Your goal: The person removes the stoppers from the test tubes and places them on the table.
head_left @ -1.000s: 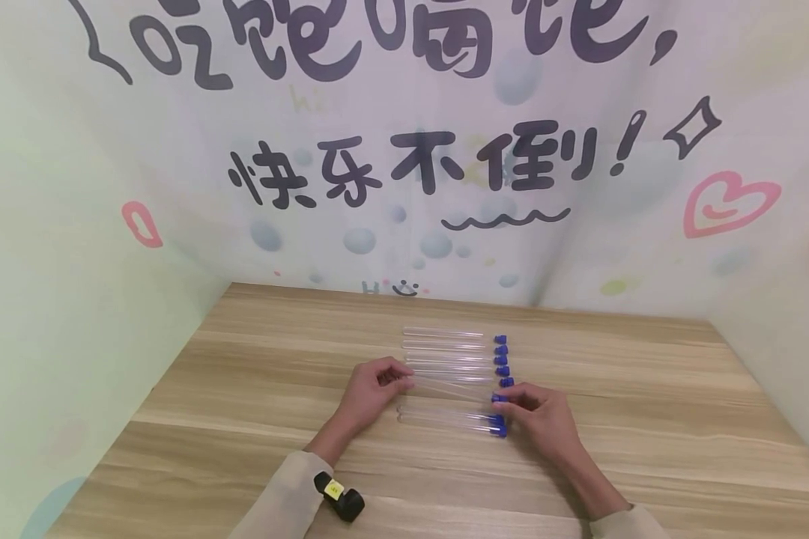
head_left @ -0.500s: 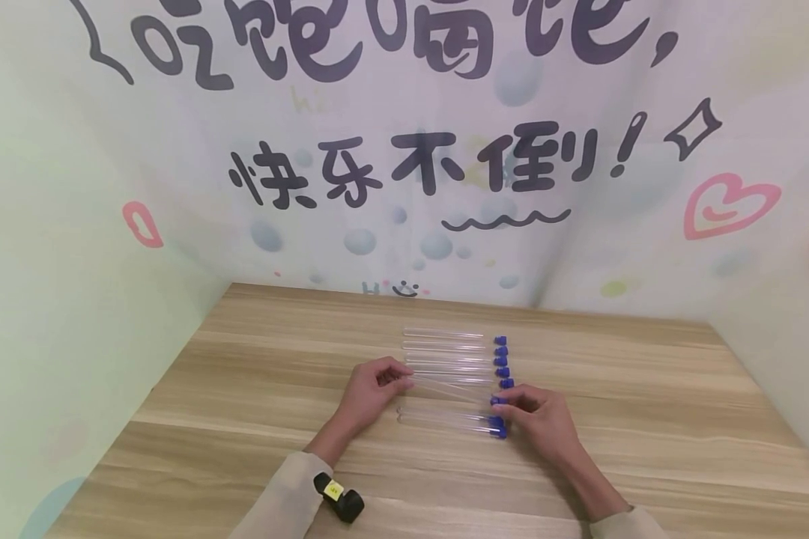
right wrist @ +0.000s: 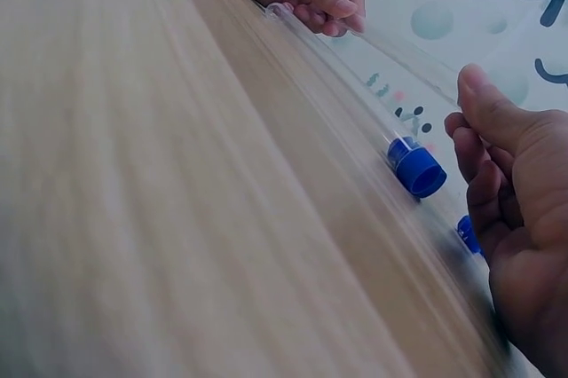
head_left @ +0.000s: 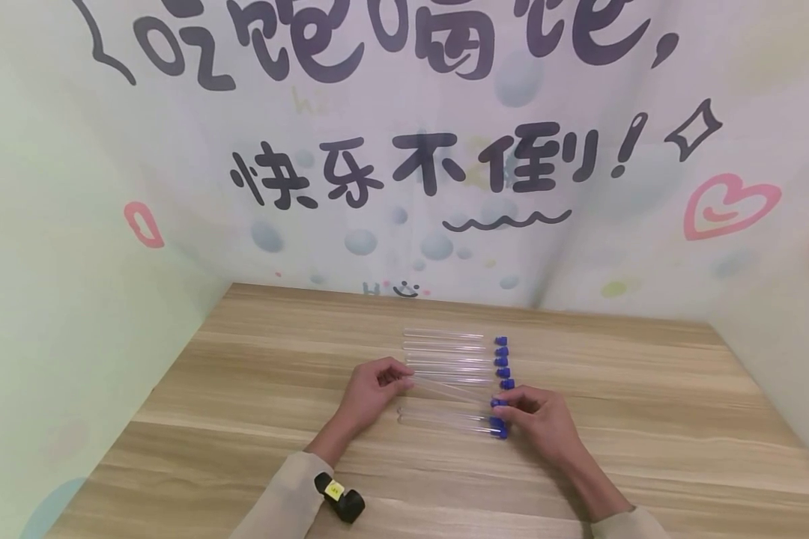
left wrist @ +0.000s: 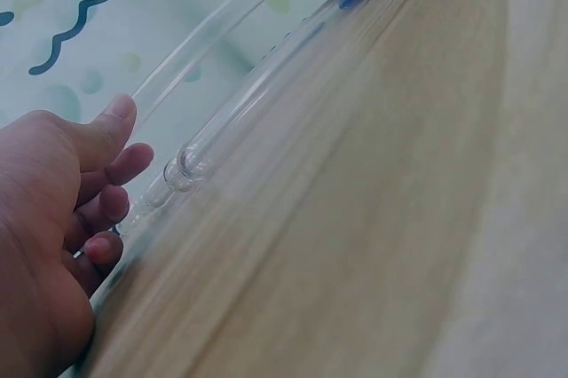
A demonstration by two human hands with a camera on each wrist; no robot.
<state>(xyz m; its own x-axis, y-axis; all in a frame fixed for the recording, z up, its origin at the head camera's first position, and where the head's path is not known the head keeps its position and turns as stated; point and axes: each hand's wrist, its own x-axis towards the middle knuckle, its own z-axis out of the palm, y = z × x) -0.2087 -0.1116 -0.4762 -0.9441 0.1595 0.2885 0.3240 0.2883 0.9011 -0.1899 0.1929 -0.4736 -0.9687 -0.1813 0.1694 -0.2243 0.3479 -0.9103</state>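
Near the middle of the wood-grain surface (head_left: 243, 389), well in from its left edge, the left hand (head_left: 376, 383) has its grip pinched on one end of a slim, clear test tube (head_left: 448, 390), whose tip the fingers cover. The tube is long, straight and colourless, with faint bright streaks along its wall, and slopes slightly toward the front edge as it runs right. Toward the back edge lie similar uncapped tubes (head_left: 445, 347), roughly parallel; toward the front edge lie two capped tubes (head_left: 445, 424), round-bottomed and side by side. Right of the uncapped tubes, five loose blue caps (head_left: 502, 352) form a column. The right hand (head_left: 546, 421) has its grip clamped on a blue stopper (head_left: 499, 403) at the slanting tube's right end.
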